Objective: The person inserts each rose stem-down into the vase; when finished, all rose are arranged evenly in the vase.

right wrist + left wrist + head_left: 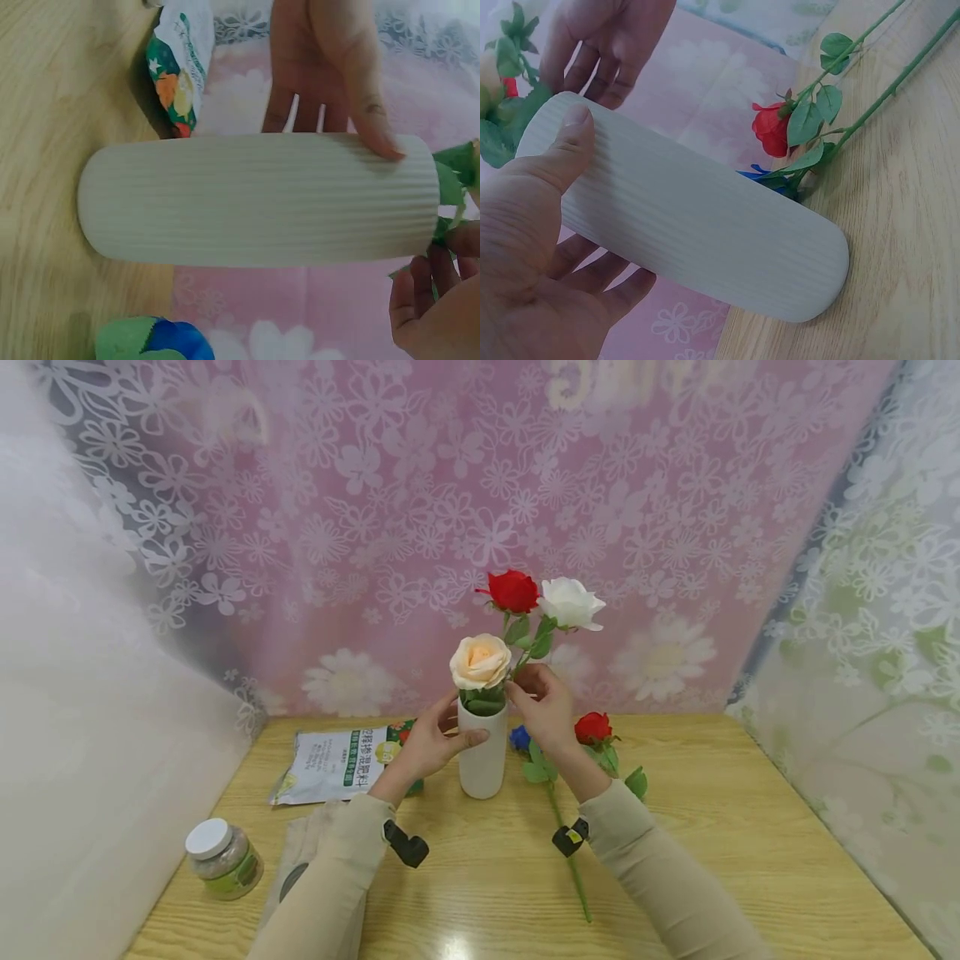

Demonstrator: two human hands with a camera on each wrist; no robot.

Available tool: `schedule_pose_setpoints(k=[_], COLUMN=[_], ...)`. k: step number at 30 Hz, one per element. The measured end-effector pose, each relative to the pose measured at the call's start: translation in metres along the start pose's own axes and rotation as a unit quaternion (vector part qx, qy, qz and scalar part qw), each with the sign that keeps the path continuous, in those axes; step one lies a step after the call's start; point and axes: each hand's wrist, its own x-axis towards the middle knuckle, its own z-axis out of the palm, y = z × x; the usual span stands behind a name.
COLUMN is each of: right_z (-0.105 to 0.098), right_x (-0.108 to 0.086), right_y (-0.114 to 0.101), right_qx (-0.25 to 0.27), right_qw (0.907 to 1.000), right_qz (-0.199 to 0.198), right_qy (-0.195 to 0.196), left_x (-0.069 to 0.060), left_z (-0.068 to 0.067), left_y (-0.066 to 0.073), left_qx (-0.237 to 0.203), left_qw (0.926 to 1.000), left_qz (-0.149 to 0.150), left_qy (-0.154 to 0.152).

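A white ribbed vase stands upright on the table. My left hand holds it near the top, thumb on the near side and fingers around the far side, as the left wrist view shows. A peach rose sits low in the vase mouth. Above it rise a red rose and a white rose, their stems leading down toward the rim. At the rim my right hand pinches the white rose's stem; in the right wrist view its fingertips meet green beside the vase mouth, partly hidden.
Right of the vase lie a blue rose and another red rose, stems toward me. On the left are a printed bag, a white-lidded jar and a beige flat item partly under my sleeve. A floral curtain hangs behind.
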Motion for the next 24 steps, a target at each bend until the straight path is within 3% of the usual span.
schedule_pose_setpoints(k=[12, 24], right_z=[0.011, 0.003], right_x=[-0.007, -0.01], right_y=[0.001, -0.007], right_qx=[-0.057, -0.043], right_qw=[0.9978, 0.9978], right_qz=[0.029, 0.05], right_qy=[0.016, -0.001], left_x=[0.002, 0.003], left_z=[0.002, 0.0], left_y=[-0.004, -0.005], left_qx=[-0.016, -0.012], left_qw=[0.9998, 0.9999], left_qz=[0.015, 0.007], left_qy=[-0.003, 0.002])
